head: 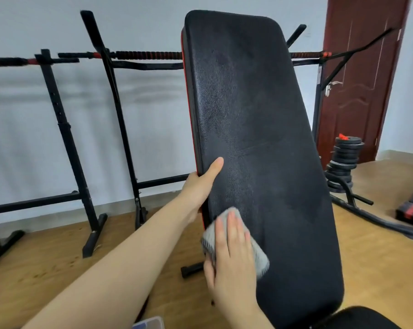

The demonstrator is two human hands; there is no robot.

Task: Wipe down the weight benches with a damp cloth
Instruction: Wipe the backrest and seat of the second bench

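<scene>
Nearest me, my right hand [231,255] lies flat on the grey ribbed cloth [260,257], fingers straight and close together. Nothing pinches the cloth, unless the thumb does at its left edge, which is too blurred to tell. Cloth and fingers sit on the lower left of the black padded bench back [260,138], which stands tilted. Just above those fingertips my left hand [200,186] grips the pad's red-trimmed left edge, thumb laid on the face, the other fingers hidden behind it.

My worry is that under flat pressure alone the cloth could slide out or bunch beneath the palm on a fast stroke. If the left grip slackens, the tilted back may rock away from the push. Beyond the left thumb the pad shows dull smears up to its top, and short strokes would miss them. Further off, the black and red barbell [148,55] behind the pad could catch a long upward reach
</scene>
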